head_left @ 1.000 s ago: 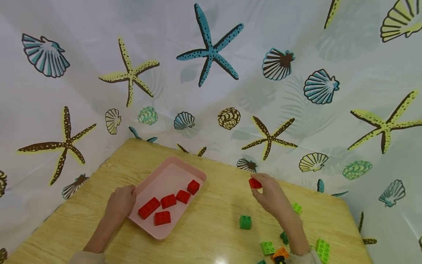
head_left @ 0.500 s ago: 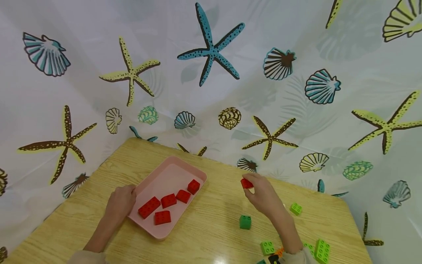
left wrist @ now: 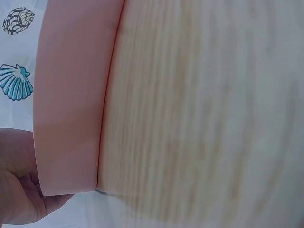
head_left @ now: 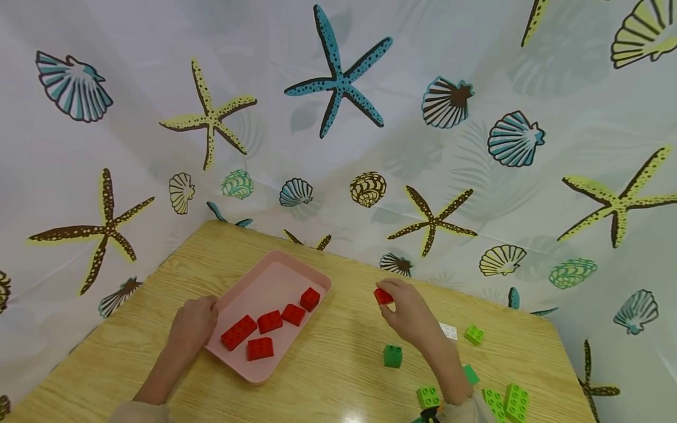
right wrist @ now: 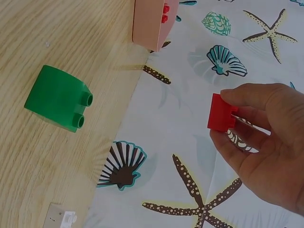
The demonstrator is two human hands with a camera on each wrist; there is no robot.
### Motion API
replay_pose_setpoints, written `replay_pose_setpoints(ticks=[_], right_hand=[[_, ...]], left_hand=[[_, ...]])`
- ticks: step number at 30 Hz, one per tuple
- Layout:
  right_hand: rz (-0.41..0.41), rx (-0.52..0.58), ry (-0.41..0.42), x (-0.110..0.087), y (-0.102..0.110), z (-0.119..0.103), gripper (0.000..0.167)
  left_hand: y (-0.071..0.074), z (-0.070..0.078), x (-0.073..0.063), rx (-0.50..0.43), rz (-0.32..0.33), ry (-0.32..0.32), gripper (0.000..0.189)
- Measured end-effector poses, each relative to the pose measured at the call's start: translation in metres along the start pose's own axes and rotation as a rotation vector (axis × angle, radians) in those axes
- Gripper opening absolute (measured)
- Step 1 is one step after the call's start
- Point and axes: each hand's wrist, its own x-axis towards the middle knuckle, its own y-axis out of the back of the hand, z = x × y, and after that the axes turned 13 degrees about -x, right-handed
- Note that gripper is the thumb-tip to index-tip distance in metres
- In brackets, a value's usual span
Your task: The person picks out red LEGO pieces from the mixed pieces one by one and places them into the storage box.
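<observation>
At the left of the table, my left hand (head_left: 193,323) grips the rim of a pink tray (head_left: 272,282). The left wrist view shows fingers of that hand (left wrist: 16,175) behind the tray's wall (left wrist: 71,104). Several red toy building bricks (head_left: 239,332) lie in the tray, mostly in its near half. Right of the tray, my right hand (head_left: 409,311) pinches another red brick (head_left: 383,296) between thumb and fingers. The right wrist view shows this brick (right wrist: 220,113) with its studs towards the palm.
A green brick (head_left: 392,356) stands on the wooden table between tray and right forearm. Around that forearm lie a white brick (head_left: 448,331), lime bricks (head_left: 516,402) and a green piece (head_left: 471,375). A shell-and-starfish cloth (head_left: 338,153) hangs behind.
My right hand has moved left towards the tray with the red brick, uncovering the white brick and a green piece. The left hand and tray have stayed in place.
</observation>
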Motion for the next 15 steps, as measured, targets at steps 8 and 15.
replay_pose_setpoints(ticks=[8, 15], right_hand=[[-0.014, 0.004, 0.009, 0.007, -0.007, -0.008, 0.04], [-0.042, 0.001, 0.012, 0.013, -0.013, -0.015, 0.04]], left_hand=[[0.0, -0.001, 0.0, -0.001, 0.001, -0.006, 0.013], [0.0, -0.001, 0.0, 0.001, 0.0, -0.013, 0.011]])
